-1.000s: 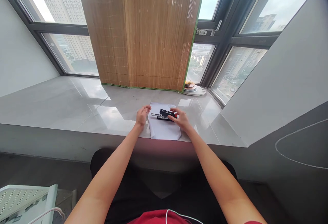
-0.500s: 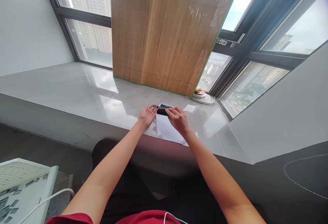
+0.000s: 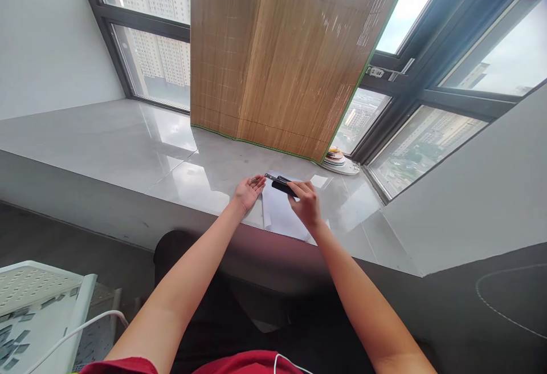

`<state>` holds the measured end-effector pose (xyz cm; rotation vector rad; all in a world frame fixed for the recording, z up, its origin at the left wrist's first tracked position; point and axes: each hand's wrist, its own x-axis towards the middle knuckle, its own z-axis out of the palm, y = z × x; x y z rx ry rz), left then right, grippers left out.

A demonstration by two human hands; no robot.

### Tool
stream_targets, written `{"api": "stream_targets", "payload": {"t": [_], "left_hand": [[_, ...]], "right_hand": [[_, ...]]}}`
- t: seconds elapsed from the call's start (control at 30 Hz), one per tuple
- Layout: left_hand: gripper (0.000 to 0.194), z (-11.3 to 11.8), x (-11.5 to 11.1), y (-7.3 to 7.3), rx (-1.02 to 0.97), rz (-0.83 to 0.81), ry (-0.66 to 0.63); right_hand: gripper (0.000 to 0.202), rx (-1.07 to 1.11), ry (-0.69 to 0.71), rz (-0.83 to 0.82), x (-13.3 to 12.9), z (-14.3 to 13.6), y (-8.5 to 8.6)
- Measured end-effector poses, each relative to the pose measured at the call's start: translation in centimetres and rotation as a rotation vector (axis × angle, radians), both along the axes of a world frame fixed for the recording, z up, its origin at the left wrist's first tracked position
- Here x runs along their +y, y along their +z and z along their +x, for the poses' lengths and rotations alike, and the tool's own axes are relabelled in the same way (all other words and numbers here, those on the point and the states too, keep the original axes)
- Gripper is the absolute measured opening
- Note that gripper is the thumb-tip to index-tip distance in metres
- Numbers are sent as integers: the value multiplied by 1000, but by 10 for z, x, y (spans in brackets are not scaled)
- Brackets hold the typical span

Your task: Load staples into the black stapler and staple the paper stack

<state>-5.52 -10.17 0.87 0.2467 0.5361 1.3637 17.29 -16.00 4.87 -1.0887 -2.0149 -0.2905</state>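
Observation:
My right hand (image 3: 305, 202) grips a black stapler (image 3: 284, 187) by its right end, with its narrow metallic part pointing left. My left hand (image 3: 248, 192) rests palm up just left of the stapler, its fingers stretched out and slightly curled. A small greyish metallic piece (image 3: 254, 180) shows at its fingers, too small to make out surely; it could be a strip of staples. Under the stapler, white paper (image 3: 284, 217) lies on the grey tiled sill, reaching its front edge.
A bamboo blind (image 3: 273, 60) with green edging hangs down to the tiled sill (image 3: 171, 163). Stacked plates (image 3: 337, 162) stand by the window at the right. A white perforated rack (image 3: 38, 294) and a white cable (image 3: 81, 331) are at lower left.
My right hand has drawn the stapler rightward, away from my left hand, opening a small gap. The left hand stays palm up. The camera view has shifted slightly.

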Motion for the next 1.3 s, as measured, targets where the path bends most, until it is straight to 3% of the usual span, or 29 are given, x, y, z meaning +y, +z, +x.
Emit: {"api": "stream_targets", "payload": {"t": [0.1, 0.17, 0.33, 0.4, 0.47, 0.57, 0.63, 0.73, 0.83, 1.03, 1.17, 1.23, 1.3], "left_hand": [[29, 1, 0, -1, 54, 15, -5], [27, 3, -1, -1, 147, 26, -2], [16, 10, -3, -3, 455, 135, 6], [22, 11, -5, -4, 552, 205, 37], [40, 12, -8, -3, 639, 283, 62], [64, 13, -16, 5, 705, 444, 33], [72, 14, -23, 12, 685, 535, -24], [81, 15, -32, 21, 602, 569, -122], [84, 15, -36, 24, 538, 549, -202], [77, 14, -37, 21, 562, 569, -259], [79, 14, -34, 19, 571, 588, -276], [65, 14, -31, 18, 577, 602, -247], [31, 14, -28, 17, 593, 583, -161]], "right_hand": [[23, 342, -106, -219, 3, 19, -11], [29, 470, -125, -371, 7, 31, -19], [41, 486, -45, -566, 13, 47, -34], [44, 473, -24, -595, 13, 47, -34], [46, 478, -33, -532, 11, 45, -29], [43, 425, -38, -255, 8, 39, -10], [32, 298, 35, -103, 7, 32, 6], [20, 27, 176, -19, 9, 17, 22], [21, -197, 228, 19, 14, 0, 22], [25, -231, 215, 70, 13, -22, 10], [27, -188, 216, 81, 10, -22, 8], [23, -34, 187, 63, 16, -7, 7], [20, 242, 75, 12, 29, 23, 3]]}}
